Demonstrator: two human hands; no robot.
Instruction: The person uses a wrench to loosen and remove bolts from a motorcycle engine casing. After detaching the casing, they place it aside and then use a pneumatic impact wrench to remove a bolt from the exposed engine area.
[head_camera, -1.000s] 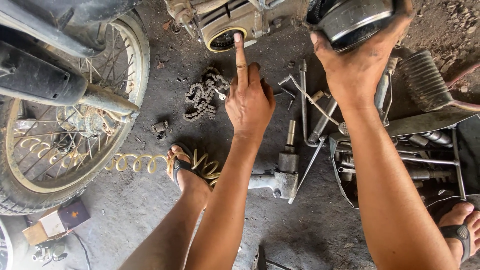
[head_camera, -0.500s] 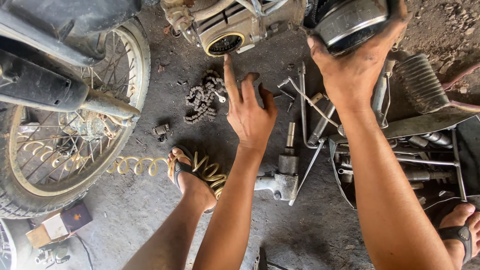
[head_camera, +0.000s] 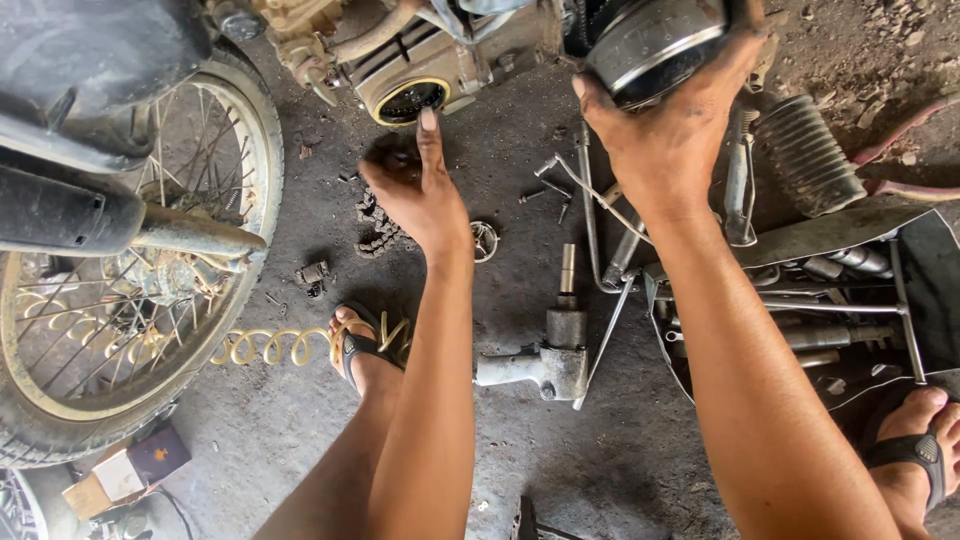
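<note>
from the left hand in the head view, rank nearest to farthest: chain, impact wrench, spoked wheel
From the left hand:
1. chain, just below-left of it on the floor
2. impact wrench, lower right, between the forearms
3. spoked wheel, far left

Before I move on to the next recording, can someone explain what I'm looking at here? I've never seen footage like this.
The camera sits on a person's head and looks down at their two bare arms; there is no machine arm. They squat over a dirty concrete floor, sandalled feet either side. The right hand has its grip on a round black and silver part. The left hand is open, index finger raised toward a brass-rimmed round opening in an engine. On the floor lie a heap of chain, a grey air impact wrench, a coiled yellow hose and loose metal tools. A spoked motorcycle wheel stands on the left.
</note>
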